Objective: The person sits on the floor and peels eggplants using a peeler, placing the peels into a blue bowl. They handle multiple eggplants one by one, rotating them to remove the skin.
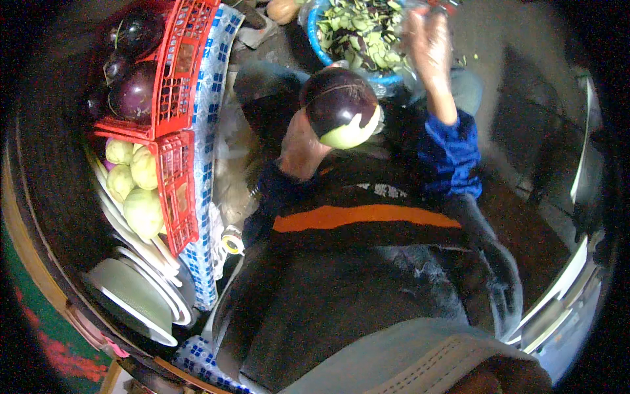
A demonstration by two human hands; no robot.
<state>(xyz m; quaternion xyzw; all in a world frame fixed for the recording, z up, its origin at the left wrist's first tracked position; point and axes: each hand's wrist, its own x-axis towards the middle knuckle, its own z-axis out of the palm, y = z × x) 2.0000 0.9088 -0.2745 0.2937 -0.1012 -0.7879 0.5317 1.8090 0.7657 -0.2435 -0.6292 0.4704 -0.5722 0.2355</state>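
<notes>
My left hand (303,148) is closed round a large, round eggplant (336,95), gripping it from below and the left in front of my lap. Most of its skin is dark purple; pale green flesh shows along the lower right. My right hand (430,49) is raised at the upper right, apart from the eggplant and somewhat blurred. Its fingers close on a small red peeler (445,5), only partly visible at the top edge. Between and beyond my hands, a blue basin (316,41) holds many green and purple peelings (357,36).
To my left, a blue-and-white checked cover (205,98) lies under a red crate (172,79) of purple eggplants (134,92) and a second red basket (177,190) beside pale, peeled ones (143,213). White bowls (141,295) stand nearer me. A tan squash (283,10) sits beside the basin.
</notes>
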